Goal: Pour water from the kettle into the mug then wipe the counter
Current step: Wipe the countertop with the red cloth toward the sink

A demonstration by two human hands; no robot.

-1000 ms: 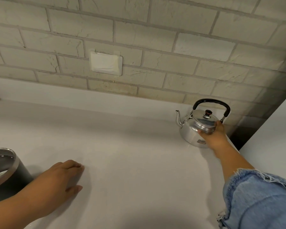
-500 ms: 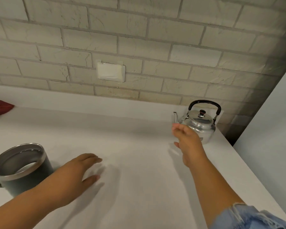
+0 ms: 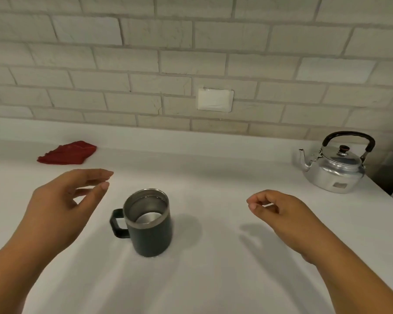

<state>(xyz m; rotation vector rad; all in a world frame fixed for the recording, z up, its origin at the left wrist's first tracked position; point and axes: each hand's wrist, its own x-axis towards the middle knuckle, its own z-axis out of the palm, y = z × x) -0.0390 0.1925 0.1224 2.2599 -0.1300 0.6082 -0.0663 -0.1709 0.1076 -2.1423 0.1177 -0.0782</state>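
Note:
A dark mug [image 3: 149, 225] with a steel rim and inside stands upright in the middle of the white counter [image 3: 213, 268], its handle to the left. A shiny metal kettle [image 3: 335, 165] with a black handle sits at the back right, spout pointing left. A crumpled red cloth [image 3: 67, 152] lies at the back left near the wall. My left hand [image 3: 64, 205] hovers left of the mug, fingers apart, holding nothing. My right hand [image 3: 279, 211] hovers right of the mug, fingers loosely curled and empty, well short of the kettle.
A brick wall runs along the back of the counter, with a white switch plate [image 3: 214, 100] on it. The counter's right edge falls away just past the kettle, beside a dark gap [image 3: 388, 177].
My right hand has let go of the kettle and drawn back toward me. My view has swung left, bringing the mug to the middle and the red cloth into sight. My left hand has lifted.

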